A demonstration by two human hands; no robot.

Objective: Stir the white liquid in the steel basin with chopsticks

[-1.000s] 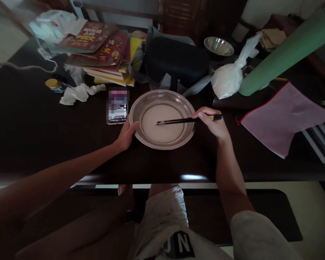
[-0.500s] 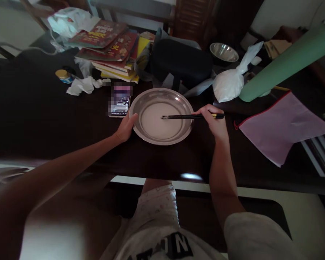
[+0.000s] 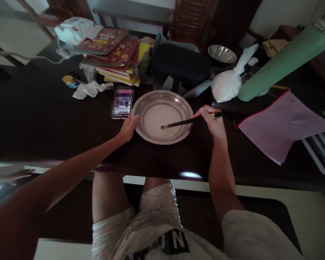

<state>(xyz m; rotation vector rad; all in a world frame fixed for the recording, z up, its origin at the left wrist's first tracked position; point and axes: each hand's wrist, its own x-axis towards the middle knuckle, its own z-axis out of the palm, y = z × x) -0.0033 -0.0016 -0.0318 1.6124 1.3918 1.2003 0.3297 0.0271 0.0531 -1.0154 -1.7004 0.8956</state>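
A wide metal bowl [image 3: 188, 103] rests on the dark table, with a whitish liquid [image 3: 157, 117] covering its bottom. My left hand [image 3: 129, 128] grips the bowl's left rim, its thumb over the edge and the other fingers hidden beneath or behind. In my right hand [image 3: 211, 121], at the bowl's right side, is a pair of dark chopsticks [image 3: 182, 123] held near their gold-marked ends. Their tips dip into the whitish liquid near the middle of the bowl.
Left of the bowl lies a phone [image 3: 122, 103], with crumpled tissue [image 3: 88, 89] and a small gold-lidded jar [image 3: 70, 81] beyond. Behind are stacked books [image 3: 111, 50], a black case [image 3: 181, 63] and another metal bowl [image 3: 222, 53]. Rightward are a tied white bag [image 3: 226, 86], green cylinder [image 3: 284, 63] and pink pouch [image 3: 283, 122].
The chopstick tips have swung toward me within the liquid, so the chopsticks now slant. My left hand still holds the rim. The view has shifted slightly.
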